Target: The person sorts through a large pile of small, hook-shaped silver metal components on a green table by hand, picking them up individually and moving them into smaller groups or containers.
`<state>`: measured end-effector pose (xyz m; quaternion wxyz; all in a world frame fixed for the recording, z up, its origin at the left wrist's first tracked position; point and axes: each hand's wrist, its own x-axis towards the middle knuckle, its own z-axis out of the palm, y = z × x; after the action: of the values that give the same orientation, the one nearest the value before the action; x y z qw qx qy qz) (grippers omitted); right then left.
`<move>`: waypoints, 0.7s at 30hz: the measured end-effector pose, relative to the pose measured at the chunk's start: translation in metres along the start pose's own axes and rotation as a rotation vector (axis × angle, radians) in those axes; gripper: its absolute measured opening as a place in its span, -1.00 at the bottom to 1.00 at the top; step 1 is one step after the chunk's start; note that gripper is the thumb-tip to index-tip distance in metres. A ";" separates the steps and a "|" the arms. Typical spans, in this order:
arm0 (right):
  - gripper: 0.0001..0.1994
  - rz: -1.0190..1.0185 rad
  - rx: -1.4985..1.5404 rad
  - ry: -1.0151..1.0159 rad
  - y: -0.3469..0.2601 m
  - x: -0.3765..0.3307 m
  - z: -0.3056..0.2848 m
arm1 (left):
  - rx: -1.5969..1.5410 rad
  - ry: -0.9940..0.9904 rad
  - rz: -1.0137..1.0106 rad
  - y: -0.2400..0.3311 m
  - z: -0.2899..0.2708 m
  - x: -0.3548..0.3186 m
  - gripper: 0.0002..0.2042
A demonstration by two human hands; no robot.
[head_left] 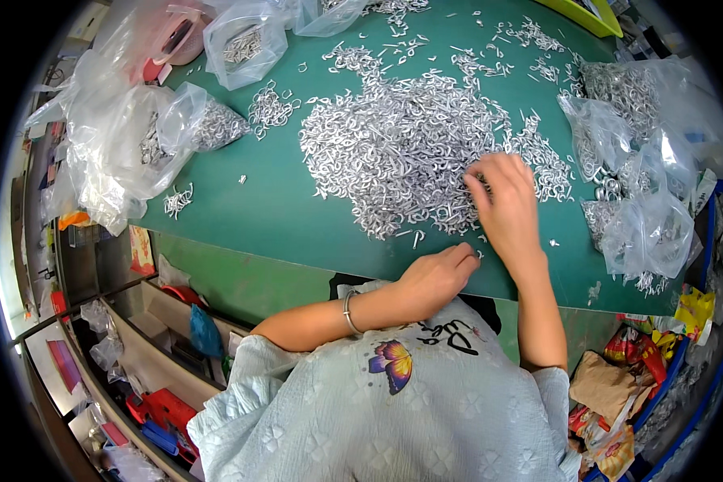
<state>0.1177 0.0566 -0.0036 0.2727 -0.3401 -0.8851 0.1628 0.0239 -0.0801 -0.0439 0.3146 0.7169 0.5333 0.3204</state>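
Observation:
A broad heap of small silvery curved metal pieces (394, 145) lies on the green tabletop (281, 217). My right hand (504, 197) reaches over the heap's right edge, its thumb apart from the bent fingers and the fingertips among the pieces. I see nothing held in it. Lower down, by the table's near edge, my left hand (438, 281) has its fingers curled together. One loose metal piece (480, 254) shows beside its fingertips. Whatever those fingers may hold is hidden.
Clear plastic bags with metal pieces stand at the left (209, 124), far left (245, 48) and right (631, 153). Smaller piles (271, 108) and strays lie around the heap. A yellow-green tray (590, 16) sits at the far right. Drawers (153, 345) are below left.

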 end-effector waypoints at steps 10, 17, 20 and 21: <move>-0.92 -0.001 0.055 -0.027 0.018 0.006 0.015 | 0.050 0.026 0.149 -0.001 0.020 0.015 -0.54; -0.91 -0.102 -0.047 -0.044 0.010 0.010 0.022 | 0.150 0.340 0.027 -0.019 -0.033 0.025 -0.71; -0.92 -0.071 -0.081 -0.122 0.009 0.011 0.016 | 0.399 0.579 -0.027 -0.035 -0.078 0.051 -0.78; -0.95 -0.090 -0.079 -0.102 0.009 0.011 0.015 | 0.479 0.538 -0.039 -0.046 -0.084 0.059 -0.80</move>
<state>0.1063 0.0694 -0.0158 0.2209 -0.3016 -0.9180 0.1326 -0.0555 -0.0034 -0.0228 -0.0080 0.6499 0.6707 0.3574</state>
